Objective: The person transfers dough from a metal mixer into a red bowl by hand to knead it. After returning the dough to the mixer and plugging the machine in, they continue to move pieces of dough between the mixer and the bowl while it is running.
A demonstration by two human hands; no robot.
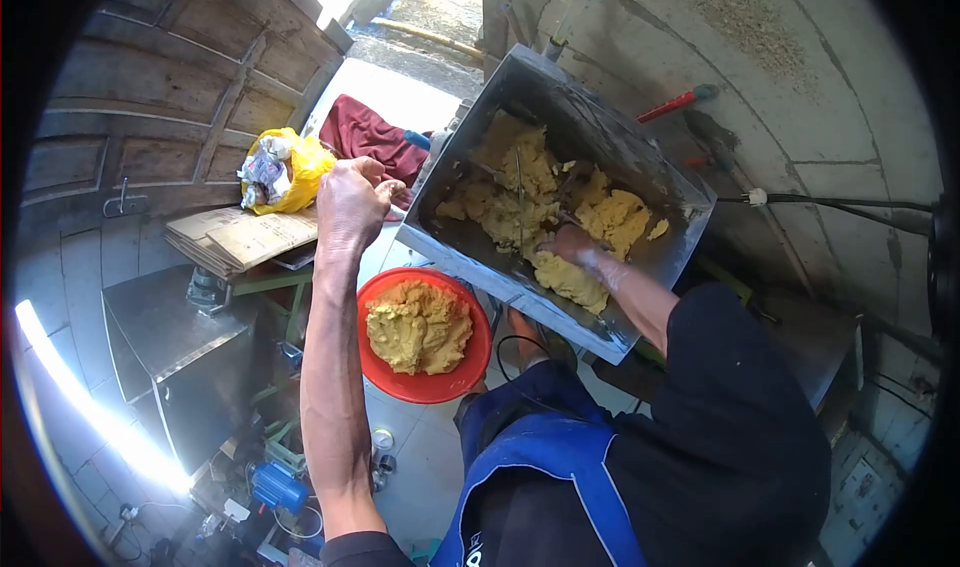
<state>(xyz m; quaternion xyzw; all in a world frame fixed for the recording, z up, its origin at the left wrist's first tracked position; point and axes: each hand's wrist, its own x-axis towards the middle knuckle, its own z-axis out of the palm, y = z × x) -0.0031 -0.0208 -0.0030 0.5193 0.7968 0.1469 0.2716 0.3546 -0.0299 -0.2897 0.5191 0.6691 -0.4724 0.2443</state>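
Note:
A grey metal mixing trough (490, 277) holds lumps of yellow dough (515, 192) around metal mixer blades. My right hand (572, 244) reaches down into the trough among the dough; its fingertips are hidden in or behind a lump. My left hand (350, 199) is raised to the left of the trough, its fingers curled in; whether anything is in them is too small to tell. Below it stands a red basin (374, 377) with a large mound of yellow dough (420, 329) in it.
A yellow plastic bag (312, 172) sits on stacked cardboard (245, 235) at the left. A dark red cloth (362, 139) lies behind it. A metal box (205, 367) and blue motor (278, 487) are at lower left. A black cable (850, 203) runs right.

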